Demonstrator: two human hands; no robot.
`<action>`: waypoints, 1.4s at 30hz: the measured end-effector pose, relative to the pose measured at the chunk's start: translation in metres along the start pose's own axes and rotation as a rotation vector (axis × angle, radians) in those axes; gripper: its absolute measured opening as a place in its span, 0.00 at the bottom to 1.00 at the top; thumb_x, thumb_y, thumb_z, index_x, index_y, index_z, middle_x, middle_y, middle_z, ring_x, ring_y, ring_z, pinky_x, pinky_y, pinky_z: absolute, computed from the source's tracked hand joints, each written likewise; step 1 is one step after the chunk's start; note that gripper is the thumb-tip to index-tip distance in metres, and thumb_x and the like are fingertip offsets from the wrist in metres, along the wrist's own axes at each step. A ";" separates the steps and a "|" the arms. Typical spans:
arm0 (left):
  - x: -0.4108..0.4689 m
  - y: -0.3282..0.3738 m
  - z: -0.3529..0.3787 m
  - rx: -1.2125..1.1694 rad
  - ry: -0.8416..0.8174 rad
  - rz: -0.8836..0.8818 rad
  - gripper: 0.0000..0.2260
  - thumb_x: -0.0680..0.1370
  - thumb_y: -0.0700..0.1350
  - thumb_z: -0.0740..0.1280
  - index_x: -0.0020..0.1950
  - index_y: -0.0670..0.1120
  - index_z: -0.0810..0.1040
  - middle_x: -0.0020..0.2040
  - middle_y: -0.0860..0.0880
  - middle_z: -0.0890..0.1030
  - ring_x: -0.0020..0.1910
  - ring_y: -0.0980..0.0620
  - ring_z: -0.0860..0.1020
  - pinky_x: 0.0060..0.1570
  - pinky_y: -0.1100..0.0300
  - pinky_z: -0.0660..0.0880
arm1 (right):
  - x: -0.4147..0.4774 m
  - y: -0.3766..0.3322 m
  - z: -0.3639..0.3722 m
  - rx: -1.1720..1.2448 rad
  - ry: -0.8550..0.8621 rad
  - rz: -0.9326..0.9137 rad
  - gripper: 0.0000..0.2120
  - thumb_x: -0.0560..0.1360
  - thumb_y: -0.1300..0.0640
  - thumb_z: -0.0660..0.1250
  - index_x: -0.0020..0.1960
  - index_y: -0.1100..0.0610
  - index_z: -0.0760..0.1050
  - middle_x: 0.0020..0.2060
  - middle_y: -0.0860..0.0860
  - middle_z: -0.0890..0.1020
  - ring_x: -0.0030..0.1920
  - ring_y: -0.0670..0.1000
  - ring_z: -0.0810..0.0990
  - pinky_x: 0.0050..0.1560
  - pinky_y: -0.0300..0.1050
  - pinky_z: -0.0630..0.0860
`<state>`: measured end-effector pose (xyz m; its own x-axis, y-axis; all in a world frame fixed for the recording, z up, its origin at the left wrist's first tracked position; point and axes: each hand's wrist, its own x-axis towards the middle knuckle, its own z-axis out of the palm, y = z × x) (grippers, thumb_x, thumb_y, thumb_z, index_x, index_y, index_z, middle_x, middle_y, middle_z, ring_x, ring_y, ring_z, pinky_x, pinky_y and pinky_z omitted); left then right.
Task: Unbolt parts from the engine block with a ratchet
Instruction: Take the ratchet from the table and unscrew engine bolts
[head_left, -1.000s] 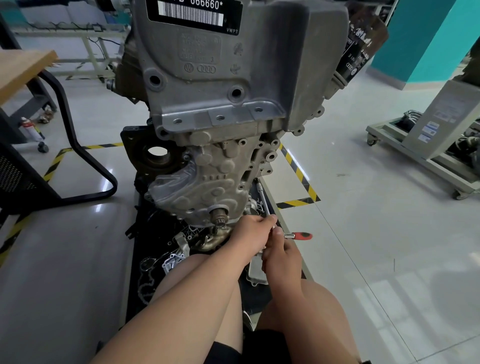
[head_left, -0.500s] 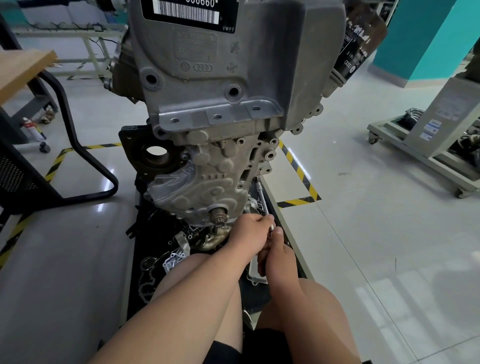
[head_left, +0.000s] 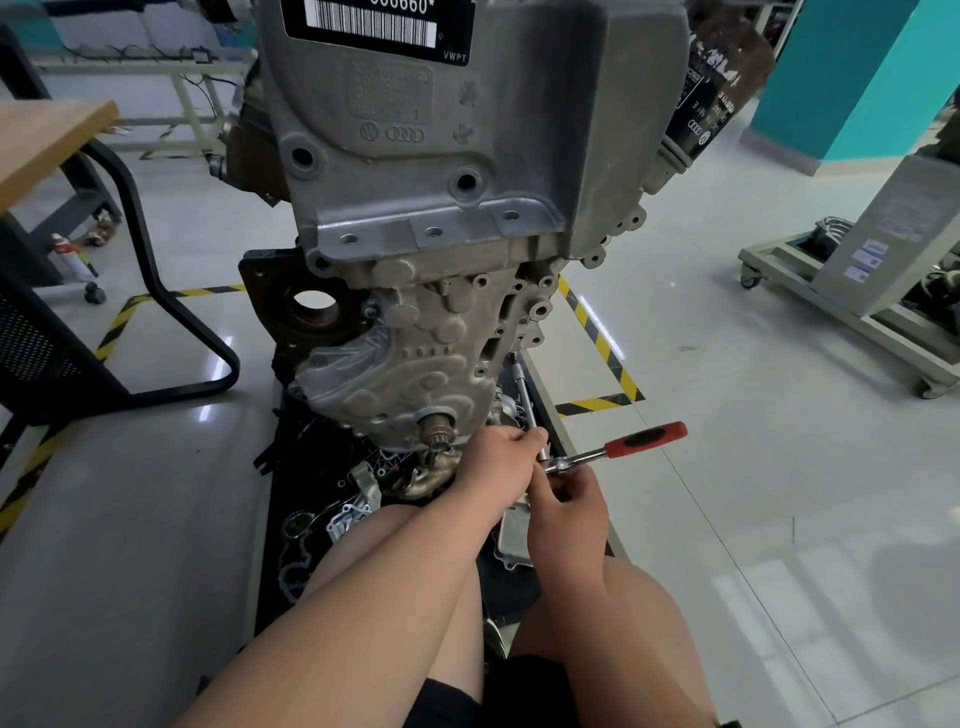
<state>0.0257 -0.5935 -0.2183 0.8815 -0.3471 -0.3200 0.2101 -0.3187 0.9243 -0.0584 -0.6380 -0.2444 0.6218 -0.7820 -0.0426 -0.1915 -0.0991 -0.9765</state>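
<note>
A tall grey cast-metal engine block (head_left: 441, 218) stands on end at 12 o'clock of the view, and its lower face, with a short shaft stub (head_left: 435, 430), reaches down to the centre. It rests on a black floor mat (head_left: 291, 457). Loose metal brackets and gaskets (head_left: 358, 499) lie on the mat at 7 o'clock of the block's foot, probably so that removed pieces stay together.

The task's tool, a chrome ratchet with a red-and-black grip (head_left: 618, 449), sits at 4 o'clock of the block's foot, its handle pointing toward 2 o'clock over the pale floor. From its head a long chrome extension bar (head_left: 523, 392) runs up toward 11 o'clock to the block's right flank. Whether its tip is seated on a bolt is too small to tell. The bar seems chosen because the fastener lies deep beside the casting, where the handle would have no room to swing.

The left hand (head_left: 501, 470) wraps curled fingers round the bar's lower end, likely to keep it in line. The right hand (head_left: 571, 506) is at 5 o'clock of the left and touches it. Its fingers curl against the ratchet's head and leave the handle free. That hold suits steadying the joint or spinning a slack bolt, not heavy pulling.
</note>
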 end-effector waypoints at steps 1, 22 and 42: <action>0.000 0.000 -0.001 0.016 0.009 0.005 0.16 0.77 0.52 0.67 0.40 0.40 0.82 0.28 0.51 0.79 0.29 0.55 0.76 0.38 0.59 0.74 | 0.000 0.000 0.000 0.011 -0.012 0.003 0.12 0.76 0.53 0.70 0.37 0.54 0.72 0.26 0.45 0.76 0.27 0.39 0.72 0.30 0.28 0.67; 0.001 0.000 -0.001 -0.002 -0.059 -0.055 0.13 0.77 0.51 0.66 0.36 0.47 0.80 0.23 0.55 0.76 0.23 0.56 0.75 0.23 0.69 0.66 | 0.005 -0.005 0.002 0.233 -0.297 0.395 0.38 0.83 0.40 0.48 0.20 0.53 0.72 0.20 0.53 0.72 0.20 0.49 0.69 0.27 0.41 0.65; 0.000 -0.001 -0.002 0.010 -0.014 0.013 0.14 0.77 0.50 0.67 0.40 0.41 0.83 0.27 0.52 0.78 0.26 0.56 0.74 0.30 0.65 0.71 | -0.001 -0.001 -0.001 0.012 -0.109 0.065 0.14 0.79 0.46 0.62 0.39 0.52 0.75 0.28 0.46 0.79 0.32 0.47 0.77 0.36 0.41 0.71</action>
<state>0.0262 -0.5917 -0.2188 0.8782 -0.3636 -0.3108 0.1940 -0.3231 0.9263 -0.0596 -0.6373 -0.2436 0.6871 -0.7152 -0.1281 -0.2255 -0.0424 -0.9733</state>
